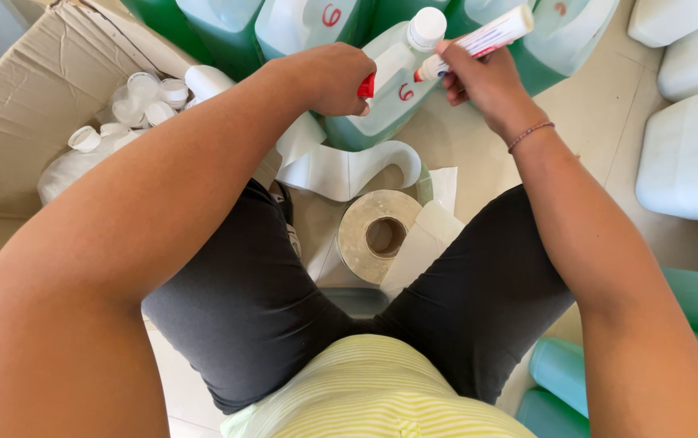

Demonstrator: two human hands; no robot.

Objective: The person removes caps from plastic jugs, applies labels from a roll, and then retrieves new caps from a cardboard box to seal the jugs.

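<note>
We see both of the person's arms reaching forward over the knees to a capped bottle [393, 81] of pale green liquid that leans on the floor between the legs. Its long axis runs from the base, nearest the body, up and away to the white cap [428, 27] at the far end — tilted to the right as we look down.

The left hand [333, 77] is closed into a fist against the bottle's left shoulder, and a small red piece [368, 86] shows at its fingertips; we cannot tell whether it is a marker cap or something else.

The right hand [483, 81] is closed around a white marker [479, 40] with red print, held slantwise, its tip down against the bottle's upper face just beside a red mark there. Of the two, the right hand is the one working on the bottle's surface; the left lies beside it, touching.

Below the bottle lie a roll of label backing [380, 235] and a loose curl of white paper strip [349, 169]. To the left, a cardboard box [25, 105] holds a bag of white caps [134, 101]. More green bottles [300, 20] stand beyond, and white jugs [689, 146] sit at the right.
</note>
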